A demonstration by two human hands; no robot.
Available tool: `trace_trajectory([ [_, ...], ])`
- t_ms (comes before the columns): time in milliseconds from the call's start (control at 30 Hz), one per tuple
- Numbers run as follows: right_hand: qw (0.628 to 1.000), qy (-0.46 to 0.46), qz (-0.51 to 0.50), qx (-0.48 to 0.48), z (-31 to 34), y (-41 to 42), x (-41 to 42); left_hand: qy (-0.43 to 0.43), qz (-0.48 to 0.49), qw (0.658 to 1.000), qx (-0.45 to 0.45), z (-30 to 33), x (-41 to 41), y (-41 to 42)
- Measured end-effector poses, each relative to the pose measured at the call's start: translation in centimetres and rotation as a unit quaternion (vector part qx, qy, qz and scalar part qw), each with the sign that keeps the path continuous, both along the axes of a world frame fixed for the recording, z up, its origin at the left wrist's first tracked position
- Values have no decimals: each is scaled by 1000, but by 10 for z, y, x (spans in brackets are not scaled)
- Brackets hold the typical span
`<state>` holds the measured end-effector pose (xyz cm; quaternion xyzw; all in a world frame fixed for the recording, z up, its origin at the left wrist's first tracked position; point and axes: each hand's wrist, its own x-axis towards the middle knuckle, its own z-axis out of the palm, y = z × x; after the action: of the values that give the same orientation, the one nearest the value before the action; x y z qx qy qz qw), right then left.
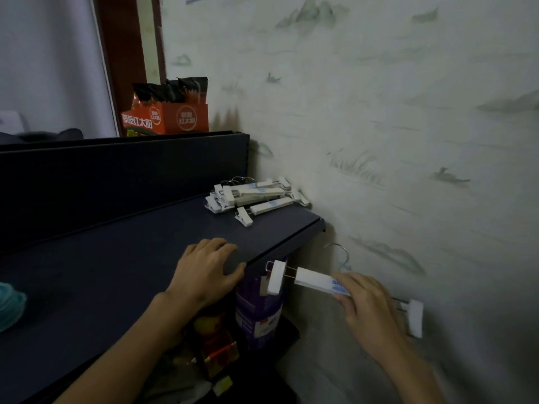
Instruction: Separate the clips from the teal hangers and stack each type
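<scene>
Hanger middle behind right hand

Home room; patterned wallpaper, snack box, dark shelf

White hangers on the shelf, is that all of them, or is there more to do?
Partly done: a pile of clip hangers lies on the shelf. The right hand holds another hanger beside it; the left hand rests on the shelf. Something teal waits at the left edge.
</scene>
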<state>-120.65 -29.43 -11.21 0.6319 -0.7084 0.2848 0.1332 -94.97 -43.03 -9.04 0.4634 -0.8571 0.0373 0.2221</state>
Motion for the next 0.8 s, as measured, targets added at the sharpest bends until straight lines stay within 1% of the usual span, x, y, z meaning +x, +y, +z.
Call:
trace_trajectory([
  [133, 1000, 30, 7, -8, 18, -41, -26, 20, 13, 1000, 2, 11, -17, -45],
  [233, 999, 32, 18, -11, 31, -78, -40, 33, 20, 999, -2, 13, -23, -74],
  [433, 995, 54, 77, -12, 34, -156, -33, 39, 68, 997, -16, 9, -1, -121],
  [600, 992, 27, 124, 18, 32, -209, -29, 40, 111, 993, 4, 10, 18, -139],
  [800, 979, 4, 202, 10, 46, -270, -23, 42, 171, 984, 11, 6, 31, -156],
])
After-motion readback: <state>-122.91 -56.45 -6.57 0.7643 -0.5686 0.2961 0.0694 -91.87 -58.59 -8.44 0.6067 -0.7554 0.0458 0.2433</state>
